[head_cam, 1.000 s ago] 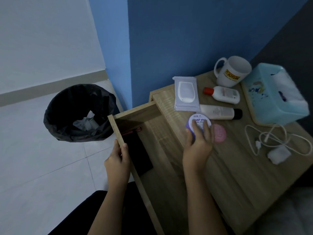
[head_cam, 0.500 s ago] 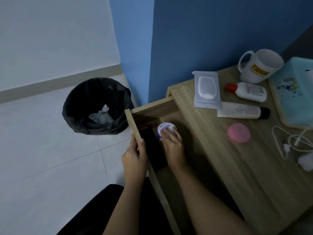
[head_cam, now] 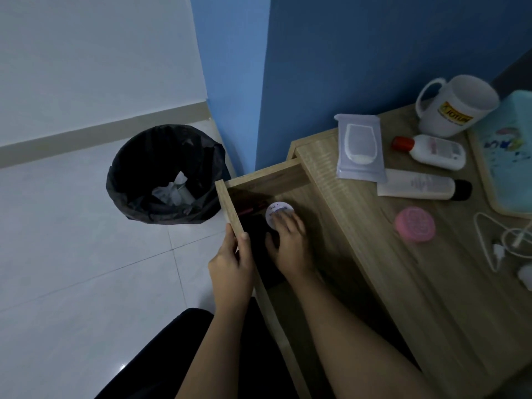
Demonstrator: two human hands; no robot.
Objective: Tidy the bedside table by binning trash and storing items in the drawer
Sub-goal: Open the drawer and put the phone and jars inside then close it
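Drawer: pulled out to the left of the desk (head_cam: 403,283), an open box of pale wood-grain board (head_cam: 260,175), thin flat walls and square corners.
Left hand: the left hand (head_cam: 230,263) is clamped on the drawer's front edge, thumb on the inner face, fingers wrapped over the outside.
Right hand: the right hand (head_cam: 288,240) is down inside the drawer, fingers spread over the cream jar (head_cam: 277,211); they touch the lid, but a firm grip or a loose rest, I cannot tell.
Cream jar: round, low, with a glossy white lid and small blue print, sitting at the far end of the drawer floor.
Drawer contents: a flat black slab (head_cam: 259,234) lies beside the jar, with something slim and red (head_cam: 253,207) against the front wall.
Bin: a round bin in a crinkled black bag (head_cam: 164,174) stands on the shiny white floor tiles, far left, with pale scraps inside.
Desk top: matte wood grain carrying a soft wipes pack (head_cam: 359,148), a white bottle with a red cap (head_cam: 431,151), a tube with a black cap (head_cam: 423,187), a round pink case (head_cam: 414,224), a white mug (head_cam: 457,105), a teal tissue box (head_cam: 506,156) and a looped white cable (head_cam: 503,243).
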